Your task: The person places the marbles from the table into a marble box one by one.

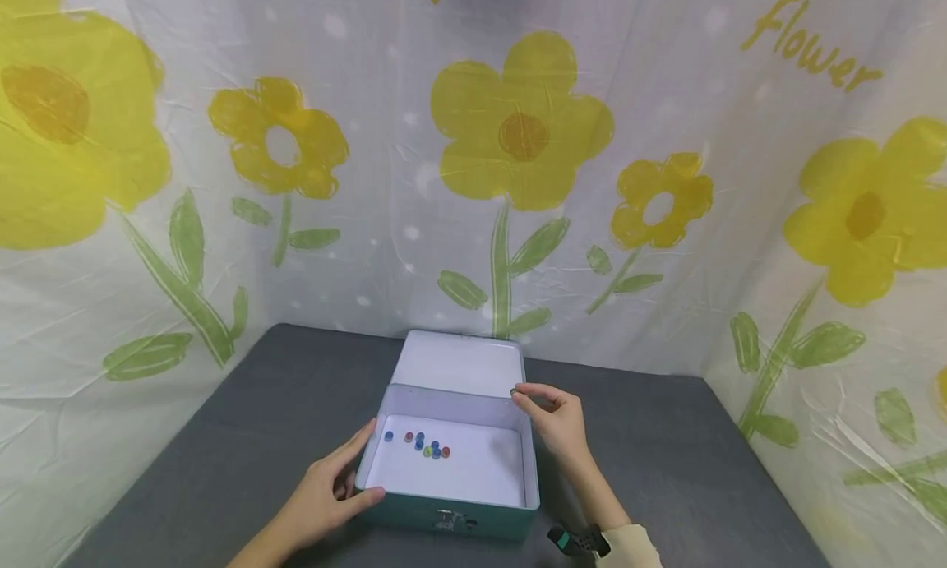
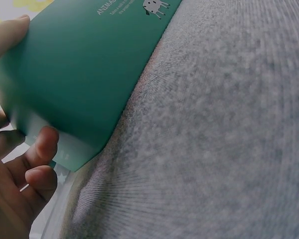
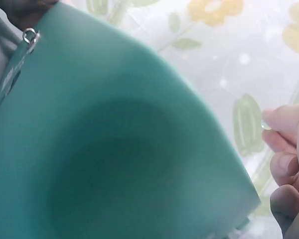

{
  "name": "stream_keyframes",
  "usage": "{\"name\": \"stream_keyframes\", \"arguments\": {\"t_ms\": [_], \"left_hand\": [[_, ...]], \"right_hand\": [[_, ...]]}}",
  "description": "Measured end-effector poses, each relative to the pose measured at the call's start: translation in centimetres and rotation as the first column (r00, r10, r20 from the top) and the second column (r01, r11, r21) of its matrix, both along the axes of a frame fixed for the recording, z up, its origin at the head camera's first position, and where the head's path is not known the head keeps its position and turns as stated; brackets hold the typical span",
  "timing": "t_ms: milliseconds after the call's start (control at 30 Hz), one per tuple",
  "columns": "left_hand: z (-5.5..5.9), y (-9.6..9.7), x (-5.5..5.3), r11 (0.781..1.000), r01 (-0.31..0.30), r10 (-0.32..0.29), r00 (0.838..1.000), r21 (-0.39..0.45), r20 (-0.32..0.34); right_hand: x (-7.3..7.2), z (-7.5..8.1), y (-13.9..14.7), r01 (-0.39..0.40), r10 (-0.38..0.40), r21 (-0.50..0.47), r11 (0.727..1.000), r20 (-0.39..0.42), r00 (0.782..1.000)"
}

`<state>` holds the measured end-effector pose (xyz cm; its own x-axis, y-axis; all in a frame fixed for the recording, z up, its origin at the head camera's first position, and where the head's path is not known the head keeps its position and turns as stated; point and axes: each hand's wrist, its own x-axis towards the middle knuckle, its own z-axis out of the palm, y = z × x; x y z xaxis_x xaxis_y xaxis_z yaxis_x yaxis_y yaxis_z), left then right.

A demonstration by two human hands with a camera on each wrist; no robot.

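A green tin box (image 1: 451, 510) with a white inside stands on the table, its lid (image 1: 459, 358) folded back behind it. Several small marbles (image 1: 419, 445) in blue, red and yellow-green lie in the box's left half. My left hand (image 1: 325, 490) holds the box at its front left corner, thumb on the front wall and fingers along the left side. Above the far right corner, my right hand (image 1: 558, 420) pinches a tiny translucent piece (image 3: 264, 125), seemingly a marble, between thumb and fingertip. Most of that piece is hidden by the fingertips.
The dark grey tabletop (image 1: 666, 461) surrounds the box. Behind and on both sides hangs a white curtain (image 1: 385, 247) printed with yellow flowers. A metal ring (image 3: 30, 36) hangs on the box front. A dark band (image 1: 580, 542) sits around my right wrist.
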<state>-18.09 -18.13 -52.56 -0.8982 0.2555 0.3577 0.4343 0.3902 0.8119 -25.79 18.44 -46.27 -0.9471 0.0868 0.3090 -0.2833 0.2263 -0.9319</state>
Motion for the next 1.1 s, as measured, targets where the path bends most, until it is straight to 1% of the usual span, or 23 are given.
{"name": "stream_keyframes", "arguments": {"t_ms": [167, 367, 500, 633, 800, 933, 1100], "left_hand": [[0.1, 0.0, 0.1, 1.000, -0.004, 0.004, 1.000, -0.009, -0.001], [0.4, 0.0, 0.3, 1.000, -0.007, 0.007, 1.000, -0.016, 0.013], [0.4, 0.0, 0.3, 1.000, -0.008, 0.008, 1.000, -0.019, 0.004], [0.3, 0.0, 0.2, 1.000, -0.005, 0.005, 1.000, -0.019, -0.011], [0.3, -0.1, 0.0, 1.000, -0.006, 0.006, 1.000, -0.007, -0.013], [0.3, -0.1, 0.1, 1.000, 0.002, -0.002, 1.000, -0.003, -0.016], [0.1, 0.0, 0.2, 1.000, 0.014, -0.014, 1.000, 0.006, -0.014]], "right_hand": [[-0.1, 0.4, -1.1, -0.031, 0.031, 0.009, 0.999, -0.003, 1.000], [-0.2, 0.8, -2.3, -0.071, 0.071, 0.025, 0.997, -0.007, 0.997], [-0.3, 0.9, -3.1, -0.102, 0.102, 0.042, 0.994, -0.006, 0.995], [-0.6, 1.0, -3.8, -0.144, 0.146, 0.069, 0.987, -0.030, 0.989], [-0.8, 1.3, -4.7, -0.184, 0.190, 0.095, 0.978, -0.060, 0.980], [-0.8, 1.2, -5.4, -0.205, 0.211, 0.097, 0.974, -0.059, 0.976], [-0.6, 1.1, -6.1, -0.203, 0.207, 0.088, 0.975, -0.039, 0.978]]}}
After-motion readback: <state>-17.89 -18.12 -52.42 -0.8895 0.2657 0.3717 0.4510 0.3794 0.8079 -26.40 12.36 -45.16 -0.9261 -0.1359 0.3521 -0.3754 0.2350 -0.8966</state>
